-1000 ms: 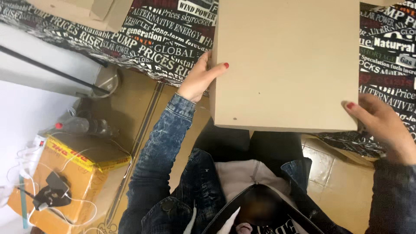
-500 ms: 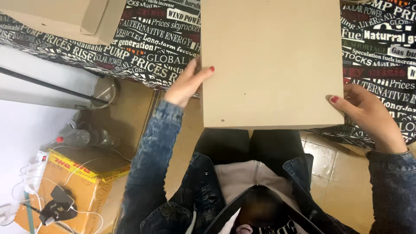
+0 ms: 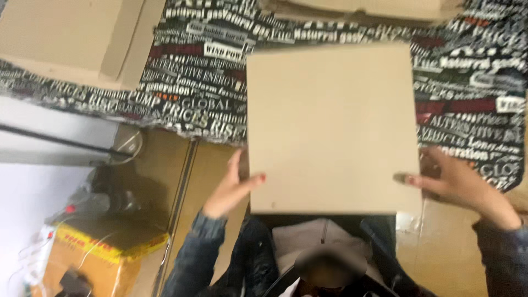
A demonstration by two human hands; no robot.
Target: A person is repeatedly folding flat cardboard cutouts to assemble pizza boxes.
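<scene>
The square cardboard sheet [image 3: 333,126] lies flat, edges square to the table [image 3: 192,82]; left hand [image 3: 231,190] and right hand [image 3: 459,184] fingers grip its near corners.

Whole shot is motion-blurred, so edges are mushy everywhere. The square cardboard sheet [image 3: 330,129] covers most of the left hand [image 3: 231,190]'s fingers, only the thumb shows on top, and it hides a big patch of the printed tablecloth [image 3: 187,88] too. The right hand [image 3: 459,184] is smeared; fingertips are hard to separate. Flat cardboard pieces [image 3: 60,38] at top left get cut off by the frame. The yellow box [image 3: 93,258] down at lower left is partly cropped, with probably cables on it, too blurry to tell.
</scene>
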